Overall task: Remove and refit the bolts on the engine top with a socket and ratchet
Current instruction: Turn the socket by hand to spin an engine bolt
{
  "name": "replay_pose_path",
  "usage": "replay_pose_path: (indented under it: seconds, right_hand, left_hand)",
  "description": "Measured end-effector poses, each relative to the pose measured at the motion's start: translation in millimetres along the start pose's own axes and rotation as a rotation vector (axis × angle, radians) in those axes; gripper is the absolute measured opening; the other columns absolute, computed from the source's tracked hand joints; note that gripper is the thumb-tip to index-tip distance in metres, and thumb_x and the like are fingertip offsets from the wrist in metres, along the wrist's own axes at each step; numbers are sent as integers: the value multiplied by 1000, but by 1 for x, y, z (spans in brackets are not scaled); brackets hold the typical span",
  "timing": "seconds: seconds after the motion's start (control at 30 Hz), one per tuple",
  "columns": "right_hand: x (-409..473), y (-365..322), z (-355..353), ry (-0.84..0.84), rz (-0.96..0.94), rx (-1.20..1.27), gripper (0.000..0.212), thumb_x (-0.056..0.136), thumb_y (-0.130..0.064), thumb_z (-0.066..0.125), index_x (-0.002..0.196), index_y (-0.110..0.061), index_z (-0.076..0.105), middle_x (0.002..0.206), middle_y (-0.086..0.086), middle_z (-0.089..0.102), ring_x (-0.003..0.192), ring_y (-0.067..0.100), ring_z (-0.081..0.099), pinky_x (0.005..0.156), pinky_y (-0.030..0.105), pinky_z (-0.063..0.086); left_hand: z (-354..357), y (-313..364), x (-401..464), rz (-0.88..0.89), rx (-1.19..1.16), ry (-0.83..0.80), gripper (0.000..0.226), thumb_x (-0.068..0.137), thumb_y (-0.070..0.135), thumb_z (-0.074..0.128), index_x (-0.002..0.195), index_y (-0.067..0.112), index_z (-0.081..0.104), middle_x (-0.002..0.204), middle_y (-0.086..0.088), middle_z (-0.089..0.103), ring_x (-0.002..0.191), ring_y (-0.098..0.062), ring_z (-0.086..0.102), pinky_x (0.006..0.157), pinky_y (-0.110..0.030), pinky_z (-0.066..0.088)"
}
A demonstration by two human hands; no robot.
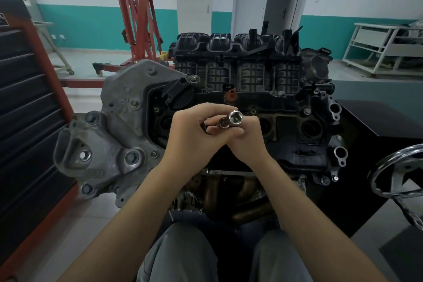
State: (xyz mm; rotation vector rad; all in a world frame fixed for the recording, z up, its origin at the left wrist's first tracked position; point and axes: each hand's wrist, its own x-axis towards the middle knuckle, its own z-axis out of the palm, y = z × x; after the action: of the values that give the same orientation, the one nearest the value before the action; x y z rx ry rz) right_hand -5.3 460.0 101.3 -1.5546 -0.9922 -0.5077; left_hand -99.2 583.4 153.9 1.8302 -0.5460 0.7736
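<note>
Both hands meet above the engine top (286, 121): the left hand (192, 130) grips what looks like the ratchet's dark handle, while the right hand (246, 130) pinches the socket (234, 118). Polished steel, rigid, probably slippery; best held around its barrel.

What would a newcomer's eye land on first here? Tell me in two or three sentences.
First, the two hands, left hand and right hand, meeting mid-frame around a shiny socket whose open end faces the camera. Behind and beneath them sits the dark engine with its ribbed black intake manifold. At the back left stands a red engine hoist.
</note>
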Motion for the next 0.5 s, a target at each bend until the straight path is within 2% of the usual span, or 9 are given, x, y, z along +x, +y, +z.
replay_pose_path:
  seconds: [0.07, 0.13, 0.23, 0.3, 0.37, 0.43, 0.5]
  right_hand:
    - [0, -3, 1, 4, -17, 0, 12, 81, -10, 71, 93, -13, 72, 88, -1, 72, 86, 13, 71, 76, 29, 55]
    - [0, -6, 1, 7, -40, -3, 12, 82, -13, 70, 94, -13, 70, 88, -7, 71, 85, 9, 70, 75, 24, 53]
    - [0, -7, -1, -38, -69, -6, 14, 85, -7, 64, 97, -12, 66, 90, -15, 66, 86, 0, 66, 74, 17, 49]
    - [0, -6, -2, -61, -48, -20, 13, 86, -3, 64, 96, -13, 66, 87, -12, 66, 83, 2, 67, 72, 20, 50]
    - [0, -4, -3, -44, -17, -20, 17, 84, 0, 66, 95, -13, 68, 85, -7, 68, 80, 10, 68, 69, 27, 54]
    - [0, -3, -2, -23, 4, -3, 18, 81, 2, 69, 94, -12, 70, 84, 0, 71, 80, 15, 70, 70, 31, 55]
    - [-1, -3, -1, -12, -2, -3, 15, 80, -1, 72, 93, -8, 73, 85, 6, 73, 82, 17, 71, 72, 32, 56]
  left_hand:
    - [2, 0, 0, 26, 71, 71, 25, 70, 6, 82, 88, 21, 72, 85, 12, 71, 84, -2, 68, 76, -17, 52]
    - [3, 0, -1, 40, 82, 68, 25, 74, 6, 79, 90, 22, 71, 84, 15, 69, 84, 0, 67, 75, -12, 50]
    - [2, 1, -3, 47, -12, -14, 27, 80, 3, 71, 103, 18, 70, 94, 6, 72, 93, -6, 68, 83, -21, 53]
    - [1, 0, -4, 32, -90, -57, 27, 82, 1, 67, 108, 11, 69, 99, -3, 73, 98, -14, 68, 88, -31, 54]
    - [1, 0, -3, 18, -101, -74, 26, 82, 1, 66, 107, 8, 69, 100, -5, 72, 99, -16, 68, 89, -35, 54]
    - [2, 2, -2, 37, -12, -42, 24, 79, 3, 73, 102, 8, 71, 97, -1, 72, 96, -11, 68, 86, -31, 55]
    - [3, 2, -2, 61, 79, 52, 23, 72, 7, 81, 93, 13, 73, 89, 7, 71, 87, -4, 68, 79, -21, 54]
